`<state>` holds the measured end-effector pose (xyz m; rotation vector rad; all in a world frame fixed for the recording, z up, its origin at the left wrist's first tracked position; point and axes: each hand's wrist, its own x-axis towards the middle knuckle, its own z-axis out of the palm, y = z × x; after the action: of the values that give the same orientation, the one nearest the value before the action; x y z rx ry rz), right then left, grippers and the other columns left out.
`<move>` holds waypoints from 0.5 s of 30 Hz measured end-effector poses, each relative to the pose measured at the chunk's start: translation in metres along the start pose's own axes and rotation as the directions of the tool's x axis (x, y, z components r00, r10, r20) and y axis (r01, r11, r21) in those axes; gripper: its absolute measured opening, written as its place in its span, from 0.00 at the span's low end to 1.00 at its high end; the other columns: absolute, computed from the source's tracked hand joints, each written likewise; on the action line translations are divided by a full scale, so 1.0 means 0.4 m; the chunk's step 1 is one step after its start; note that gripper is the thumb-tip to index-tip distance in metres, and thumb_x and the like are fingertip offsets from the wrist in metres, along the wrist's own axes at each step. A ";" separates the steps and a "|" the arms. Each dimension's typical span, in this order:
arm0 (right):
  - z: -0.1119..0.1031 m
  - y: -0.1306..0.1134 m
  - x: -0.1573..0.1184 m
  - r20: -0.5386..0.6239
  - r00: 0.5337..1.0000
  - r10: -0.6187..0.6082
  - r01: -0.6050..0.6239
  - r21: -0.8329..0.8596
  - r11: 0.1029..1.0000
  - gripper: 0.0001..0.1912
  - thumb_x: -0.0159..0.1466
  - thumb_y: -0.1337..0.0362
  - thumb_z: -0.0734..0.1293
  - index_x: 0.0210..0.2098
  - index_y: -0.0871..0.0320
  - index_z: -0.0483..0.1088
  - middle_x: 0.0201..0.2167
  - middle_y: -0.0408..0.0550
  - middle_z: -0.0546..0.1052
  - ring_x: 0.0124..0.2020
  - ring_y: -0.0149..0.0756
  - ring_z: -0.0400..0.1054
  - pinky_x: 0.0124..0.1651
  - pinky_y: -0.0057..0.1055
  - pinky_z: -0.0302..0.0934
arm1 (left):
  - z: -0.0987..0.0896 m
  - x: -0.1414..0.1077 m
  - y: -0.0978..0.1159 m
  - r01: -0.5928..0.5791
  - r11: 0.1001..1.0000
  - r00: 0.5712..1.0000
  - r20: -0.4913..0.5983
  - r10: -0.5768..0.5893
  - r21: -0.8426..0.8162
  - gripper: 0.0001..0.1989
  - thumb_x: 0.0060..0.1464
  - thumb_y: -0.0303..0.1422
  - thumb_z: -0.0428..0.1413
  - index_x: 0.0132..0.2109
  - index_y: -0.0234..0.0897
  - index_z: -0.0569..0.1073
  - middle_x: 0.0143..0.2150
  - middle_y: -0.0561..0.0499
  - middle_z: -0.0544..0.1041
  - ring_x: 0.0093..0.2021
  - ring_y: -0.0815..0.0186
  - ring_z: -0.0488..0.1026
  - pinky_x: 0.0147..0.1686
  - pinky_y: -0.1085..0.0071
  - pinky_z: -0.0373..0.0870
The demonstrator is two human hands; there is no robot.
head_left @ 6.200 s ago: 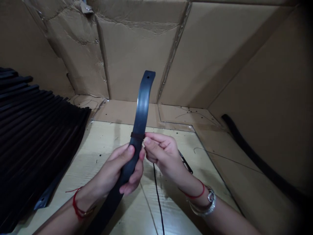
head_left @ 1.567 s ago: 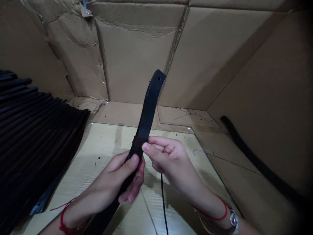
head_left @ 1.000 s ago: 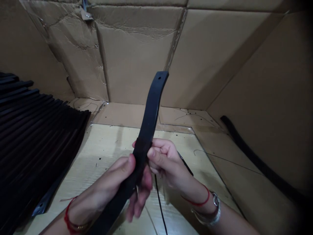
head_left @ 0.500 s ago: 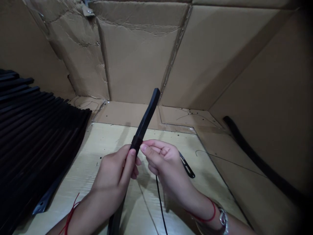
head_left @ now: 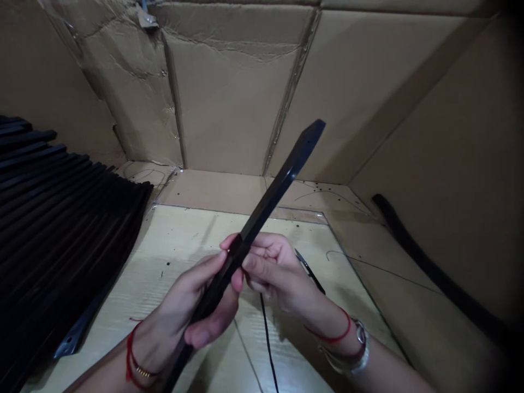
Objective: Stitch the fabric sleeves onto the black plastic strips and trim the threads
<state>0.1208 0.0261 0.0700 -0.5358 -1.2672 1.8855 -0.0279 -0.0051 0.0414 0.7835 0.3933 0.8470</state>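
Two hands meet around one black rubber strip (head_left: 272,203), which slants up across the middle of a pale wood-grain board (head_left: 172,284), its narrowed tip pointing up and to the right. The left hand (head_left: 192,295) is closed round the strip's lower length, thumb on top and fingers beneath, a grip that seems to carry its weight. The right hand (head_left: 276,270) is curled narrow, its fingertips (head_left: 231,240) pressed at a dark band (head_left: 237,246) around the strip, a close hold that appears to steady that spot. A slim black tool (head_left: 310,271) lies just beside the right hand, and a thin black cord (head_left: 267,327) runs toward the board's near edge. Along the left edge, a stack of black strips (head_left: 61,234) lies closely ranked, as if kept together, while a curved black strip (head_left: 426,262) lies beyond the right edge, against a cardboard wall (head_left: 409,136)
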 end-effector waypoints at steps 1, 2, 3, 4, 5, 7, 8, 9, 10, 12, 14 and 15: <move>0.002 -0.005 -0.002 -0.050 0.999 -0.019 0.017 -0.038 0.999 0.11 0.58 0.61 0.73 0.35 0.63 0.75 0.18 0.41 0.71 0.14 0.18 0.48 0.15 0.20 0.36 | -0.001 0.001 -0.002 0.044 0.999 0.999 0.004 -0.044 0.016 0.23 0.63 0.47 0.40 0.36 0.34 0.69 0.14 0.56 0.67 0.08 0.75 0.58 0.07 0.82 0.51; 0.005 -0.009 -0.003 -0.117 0.992 -0.043 0.035 -0.075 0.997 0.10 0.58 0.61 0.73 0.32 0.64 0.74 0.17 0.40 0.69 0.14 0.18 0.49 0.15 0.20 0.36 | 0.001 0.002 -0.003 0.053 0.997 0.998 -0.028 -0.051 0.062 0.24 0.62 0.50 0.41 0.36 0.34 0.69 0.17 0.54 0.70 0.10 0.74 0.61 0.08 0.82 0.53; 0.009 -0.012 -0.004 -0.178 0.982 -0.062 0.043 -0.105 0.994 0.10 0.58 0.62 0.73 0.31 0.64 0.74 0.16 0.39 0.68 0.14 0.18 0.48 0.15 0.20 0.36 | 0.005 0.003 -0.004 0.030 0.990 0.995 -0.095 -0.017 0.140 0.23 0.60 0.52 0.44 0.37 0.34 0.68 0.20 0.52 0.72 0.13 0.74 0.65 0.10 0.82 0.55; 0.012 -0.015 -0.005 -0.215 0.974 -0.069 0.043 -0.124 0.991 0.09 0.58 0.62 0.73 0.30 0.64 0.74 0.16 0.38 0.66 0.14 0.18 0.47 0.15 0.20 0.35 | 0.010 0.003 -0.005 -0.007 0.971 0.985 -0.165 0.048 0.240 0.23 0.58 0.52 0.48 0.37 0.35 0.67 0.23 0.52 0.73 0.16 0.74 0.67 0.12 0.83 0.57; 0.016 -0.017 -0.006 -0.227 0.971 -0.068 0.036 -0.139 0.990 0.09 0.58 0.62 0.72 0.30 0.64 0.74 0.16 0.37 0.65 0.14 0.18 0.44 0.15 0.21 0.34 | 0.015 0.004 -0.007 -0.045 0.943 0.967 -0.222 0.124 0.328 0.21 0.57 0.51 0.51 0.36 0.35 0.67 0.23 0.54 0.72 0.17 0.76 0.66 0.14 0.84 0.58; 0.021 -0.021 -0.006 -0.225 0.973 -0.055 0.020 -0.153 0.988 0.08 0.59 0.63 0.71 0.32 0.64 0.75 0.16 0.36 0.63 0.14 0.18 0.41 0.15 0.21 0.33 | 0.022 0.004 -0.008 -0.057 0.911 0.946 -0.269 0.179 0.409 0.18 0.57 0.47 0.54 0.33 0.35 0.65 0.22 0.57 0.68 0.17 0.80 0.63 0.15 0.86 0.57; 0.022 -0.024 -0.007 -0.223 0.973 -0.054 0.019 -0.158 0.987 0.08 0.60 0.63 0.71 0.32 0.63 0.76 0.16 0.36 0.62 0.14 0.18 0.41 0.15 0.21 0.33 | 0.023 0.003 -0.008 -0.043 0.917 0.953 -0.259 0.157 0.398 0.18 0.58 0.46 0.53 0.32 0.35 0.64 0.21 0.58 0.67 0.16 0.80 0.62 0.15 0.87 0.55; 0.023 -0.027 -0.008 -0.221 0.973 -0.058 0.022 -0.163 0.986 0.08 0.61 0.63 0.70 0.32 0.63 0.76 0.16 0.36 0.62 0.14 0.18 0.40 0.15 0.21 0.33 | 0.023 0.003 -0.007 -0.033 0.931 0.966 -0.226 0.123 0.364 0.18 0.60 0.46 0.52 0.32 0.35 0.64 0.20 0.58 0.66 0.16 0.80 0.62 0.14 0.87 0.54; 0.024 -0.030 -0.009 -0.221 0.973 -0.069 0.031 -0.171 0.985 0.08 0.61 0.63 0.70 0.32 0.63 0.76 0.16 0.36 0.62 0.14 0.18 0.40 0.15 0.21 0.34 | 0.022 0.001 -0.006 -0.030 0.947 0.978 -0.186 0.094 0.321 0.18 0.61 0.46 0.50 0.33 0.35 0.65 0.20 0.57 0.67 0.15 0.79 0.62 0.12 0.86 0.53; 0.027 -0.036 -0.013 -0.215 0.972 -0.097 0.056 -0.187 0.981 0.07 0.60 0.64 0.71 0.31 0.63 0.76 0.16 0.36 0.62 0.14 0.18 0.40 0.15 0.21 0.34 | 0.018 -0.002 -0.003 -0.051 0.969 0.990 -0.113 0.080 0.241 0.17 0.61 0.46 0.49 0.34 0.35 0.66 0.20 0.57 0.67 0.14 0.79 0.62 0.10 0.86 0.51; 0.028 -0.036 -0.016 -0.211 0.969 -0.125 0.083 -0.198 0.977 0.07 0.59 0.63 0.72 0.31 0.62 0.76 0.16 0.36 0.62 0.14 0.19 0.41 0.14 0.22 0.35 | 0.016 -0.008 -0.002 -0.084 0.981 0.993 -0.067 0.097 0.176 0.17 0.63 0.44 0.47 0.35 0.35 0.66 0.21 0.57 0.68 0.14 0.79 0.63 0.10 0.87 0.52; 0.028 -0.034 -0.018 -0.203 0.969 -0.139 0.099 -0.196 0.976 0.07 0.59 0.63 0.72 0.31 0.62 0.76 0.16 0.36 0.62 0.14 0.19 0.41 0.14 0.22 0.34 | 0.015 -0.011 -0.003 -0.097 0.986 0.994 -0.044 0.104 0.136 0.16 0.63 0.43 0.46 0.36 0.35 0.67 0.21 0.56 0.68 0.14 0.79 0.63 0.11 0.88 0.52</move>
<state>0.1223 0.0167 0.0863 -0.7246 -1.3052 1.5735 -0.0264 -0.0117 0.0446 0.9129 0.4623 0.9438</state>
